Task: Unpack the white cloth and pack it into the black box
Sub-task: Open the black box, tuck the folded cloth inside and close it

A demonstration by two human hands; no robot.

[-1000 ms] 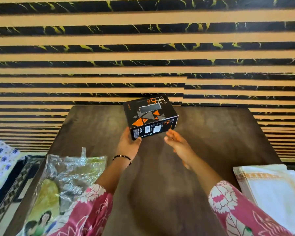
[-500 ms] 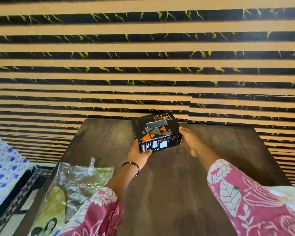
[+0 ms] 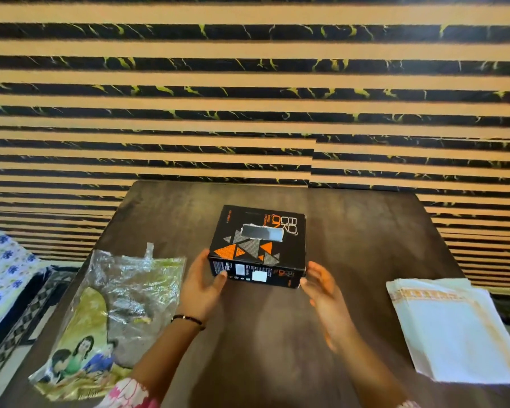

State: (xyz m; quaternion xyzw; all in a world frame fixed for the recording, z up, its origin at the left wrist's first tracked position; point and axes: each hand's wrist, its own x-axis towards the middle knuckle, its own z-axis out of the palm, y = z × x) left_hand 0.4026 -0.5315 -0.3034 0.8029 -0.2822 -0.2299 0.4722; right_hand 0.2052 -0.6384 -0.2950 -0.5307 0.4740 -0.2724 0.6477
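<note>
The black box [image 3: 258,245], printed with orange and grey triangles, sits closed in the middle of the dark wooden table [image 3: 365,225]. My left hand [image 3: 202,285] grips its near left corner, thumb on the front face. My right hand [image 3: 326,290] hovers at its near right corner with fingers spread, holding nothing. The folded white cloth [image 3: 457,331], with a gold-patterned border, lies on the table's right side, apart from both hands.
An empty clear plastic wrapper [image 3: 106,316] with a printed picture lies on the table's left side. A striped black and tan wall stands right behind the table. A blue-flowered fabric [image 3: 0,269] is at the far left, off the table.
The box has come nearer to me and now rests on the table. My right hand has come off its right side and opened near the front corner.
</note>
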